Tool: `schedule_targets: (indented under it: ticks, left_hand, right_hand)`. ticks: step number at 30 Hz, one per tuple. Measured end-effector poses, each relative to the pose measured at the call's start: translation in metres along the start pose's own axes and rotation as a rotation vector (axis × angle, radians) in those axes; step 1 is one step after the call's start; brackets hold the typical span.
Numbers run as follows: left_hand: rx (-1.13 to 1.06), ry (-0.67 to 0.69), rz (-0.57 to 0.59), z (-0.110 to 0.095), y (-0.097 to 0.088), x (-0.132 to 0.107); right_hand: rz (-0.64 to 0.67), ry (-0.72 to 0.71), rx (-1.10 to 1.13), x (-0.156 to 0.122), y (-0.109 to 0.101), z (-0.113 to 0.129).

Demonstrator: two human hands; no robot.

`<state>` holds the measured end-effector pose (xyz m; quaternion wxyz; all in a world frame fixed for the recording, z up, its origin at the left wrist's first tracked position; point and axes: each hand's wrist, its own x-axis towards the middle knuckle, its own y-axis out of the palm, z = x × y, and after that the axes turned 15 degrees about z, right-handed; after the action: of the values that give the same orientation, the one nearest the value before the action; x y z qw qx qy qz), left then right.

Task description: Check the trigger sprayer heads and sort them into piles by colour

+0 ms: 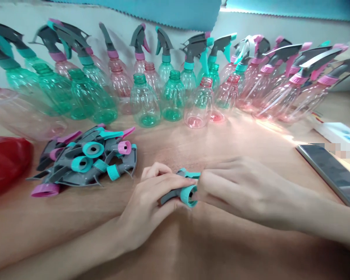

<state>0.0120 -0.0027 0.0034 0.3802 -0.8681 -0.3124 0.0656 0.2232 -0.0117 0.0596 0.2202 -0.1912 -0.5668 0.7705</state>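
Observation:
My left hand (151, 198) is wrapped round a grey spray trigger head (183, 190) with a teal screw cap, held low over the wooden table (210, 249). My right hand (245, 186) meets it from the right, fingertips pinched at the teal cap's opening. What the right fingertips hold, if anything, is hidden. A heap of loose grey trigger heads (84, 159) with teal and pink caps lies just left of my left hand.
Rows of clear green bottles (172, 97) and pink bottles (200, 103) stand along the back, some capped with sprayers. A red bag (6, 161) sits at the left edge. A phone (332, 173) and a white box (341, 134) lie at the right.

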Motion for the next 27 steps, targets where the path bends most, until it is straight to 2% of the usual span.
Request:
schedule_targets:
  ticks: [4,11,14,19,24,27]
  left_hand:
    - [-0.029,-0.016,-0.025,0.002,0.0,0.001]
    - [0.044,0.043,-0.093,0.005,-0.001,-0.001]
    - [0.089,0.053,-0.105,0.005,-0.002,-0.001]
    - [0.148,0.062,-0.088,0.006,0.0,-0.003]
    - [0.147,0.038,-0.129,0.005,0.004,-0.004]
    - [0.161,0.037,-0.137,0.004,0.004,-0.002]
  right_hand:
    - [-0.12,0.166,0.16,0.001,0.009,0.001]
    - [-0.26,0.16,0.598,0.01,0.034,0.011]
    - [-0.294,0.12,0.61,0.01,0.034,0.013]
    - [-0.24,0.112,0.515,0.003,0.029,0.014]
    - [-0.244,-0.023,0.43,0.002,0.03,0.016]
    - [-0.264,0.038,0.409,0.002,0.029,0.016]
